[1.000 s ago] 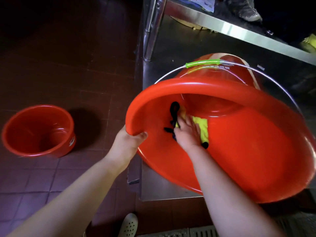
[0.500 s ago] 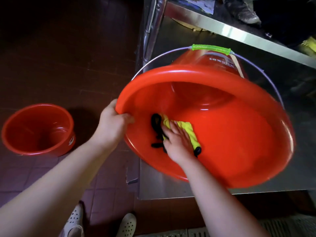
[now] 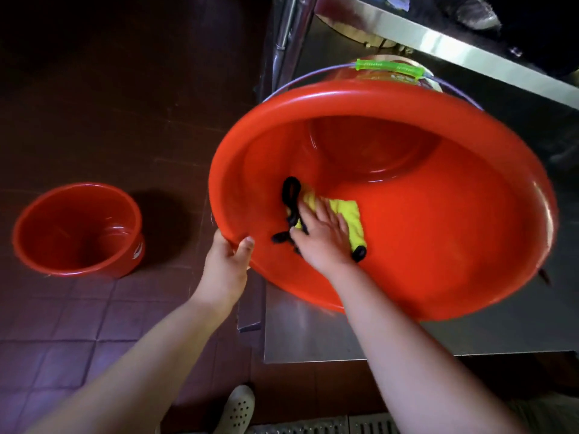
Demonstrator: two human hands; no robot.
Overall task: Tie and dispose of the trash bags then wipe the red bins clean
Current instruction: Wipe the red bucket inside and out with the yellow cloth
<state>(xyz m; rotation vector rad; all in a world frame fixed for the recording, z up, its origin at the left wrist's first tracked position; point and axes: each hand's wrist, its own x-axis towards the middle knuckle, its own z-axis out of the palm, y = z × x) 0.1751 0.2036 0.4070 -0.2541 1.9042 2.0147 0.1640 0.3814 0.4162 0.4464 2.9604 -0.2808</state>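
Left hand grips the near-left rim of the big red bin, thumb hooked over the lip inside, fingers under and out of sight. Right hand lies flat inside the bin, fingers straight and spread, pressing a yellow cloth against the inner left wall. The cloth has a black edging; a black loop of it sticks out past the fingertips on the far left side, another black end shows at the near right corner. The bin is tipped on its side, mouth toward the camera, resting on a steel shelf on the right of the scene. Wire handle arcs over the far rim, carrying a green plastic grip. A label shows on the bin's outer wall just behind that grip; print too blurred to read. A second, smaller red bin stands upright on the dark tiled floor at left, well apart from the first, with a white mark on its near right side, not legible. White perforated shoe at the near edge, beside a metal floor grate. Steel table leg rises at far centre.
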